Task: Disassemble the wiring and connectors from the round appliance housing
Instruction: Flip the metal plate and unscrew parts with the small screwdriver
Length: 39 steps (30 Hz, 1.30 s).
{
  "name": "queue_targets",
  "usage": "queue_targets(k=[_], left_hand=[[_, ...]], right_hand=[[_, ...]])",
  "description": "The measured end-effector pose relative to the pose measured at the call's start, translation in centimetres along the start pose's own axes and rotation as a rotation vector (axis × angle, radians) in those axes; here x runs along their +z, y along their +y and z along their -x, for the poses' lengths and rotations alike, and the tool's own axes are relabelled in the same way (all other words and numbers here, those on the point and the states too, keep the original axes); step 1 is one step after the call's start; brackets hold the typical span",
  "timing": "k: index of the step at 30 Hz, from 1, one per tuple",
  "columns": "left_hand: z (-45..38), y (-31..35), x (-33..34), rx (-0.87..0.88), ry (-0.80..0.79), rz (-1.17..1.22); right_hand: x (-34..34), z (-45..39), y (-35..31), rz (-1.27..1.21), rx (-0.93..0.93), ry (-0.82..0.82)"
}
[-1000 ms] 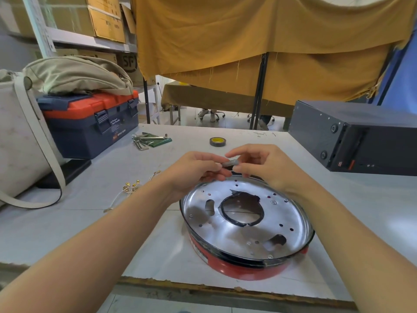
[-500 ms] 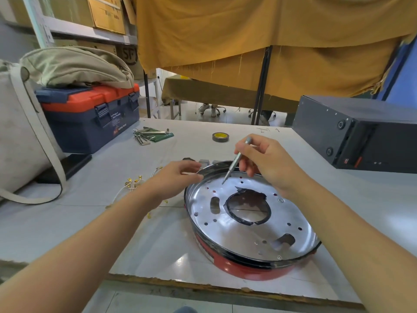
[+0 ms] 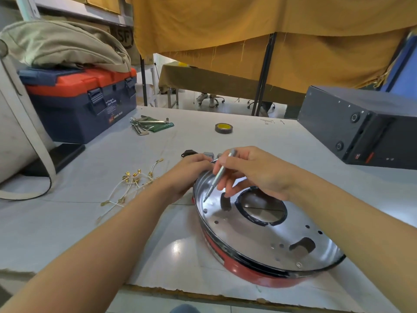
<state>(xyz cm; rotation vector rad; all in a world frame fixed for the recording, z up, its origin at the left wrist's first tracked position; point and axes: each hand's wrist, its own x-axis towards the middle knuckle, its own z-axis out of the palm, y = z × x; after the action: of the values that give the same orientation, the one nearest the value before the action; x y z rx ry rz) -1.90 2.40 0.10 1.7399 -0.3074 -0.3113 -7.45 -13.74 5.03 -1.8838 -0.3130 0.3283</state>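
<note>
From the head view, the round housing (image 3: 266,233) sits near the right on the surface (image 3: 112,222). The right hand (image 3: 255,170) pinches a thin metal screwdriver (image 3: 218,176), tip down inside the housing's far-left rim. The left hand (image 3: 189,175) grips that rim (fingers curled over it). Loose wires (image 3: 133,184) with brass terminals lie to the left.
</note>
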Motion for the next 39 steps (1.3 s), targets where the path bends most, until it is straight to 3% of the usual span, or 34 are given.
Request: queue_targets(k=[4, 14, 26, 33, 39], left_hand=[[0.2, -1.4, 0.5, -0.013, -0.118, 0.274], [-0.1, -2.0, 0.4, 0.009, -0.205, 0.343], [0.3, -1.9, 0.4, 0.004, -0.184, 0.325], [0.2, -1.8, 0.7, 0.035, -0.115, 0.229], [0.0, -2.0, 0.5, 0.095, -0.151, 0.177]], right_hand=[[0.4, -0.1, 1.2, -0.04, 0.006, 0.002], [0.2, -0.2, 1.3, -0.009, -0.01, -0.004], [0.8, -0.1, 0.9, 0.154, -0.081, -0.011], [1.5, 0.0, -0.8, 0.418, -0.174, -0.004], [1.5, 0.0, -3.3, 0.597, -0.149, -0.139]])
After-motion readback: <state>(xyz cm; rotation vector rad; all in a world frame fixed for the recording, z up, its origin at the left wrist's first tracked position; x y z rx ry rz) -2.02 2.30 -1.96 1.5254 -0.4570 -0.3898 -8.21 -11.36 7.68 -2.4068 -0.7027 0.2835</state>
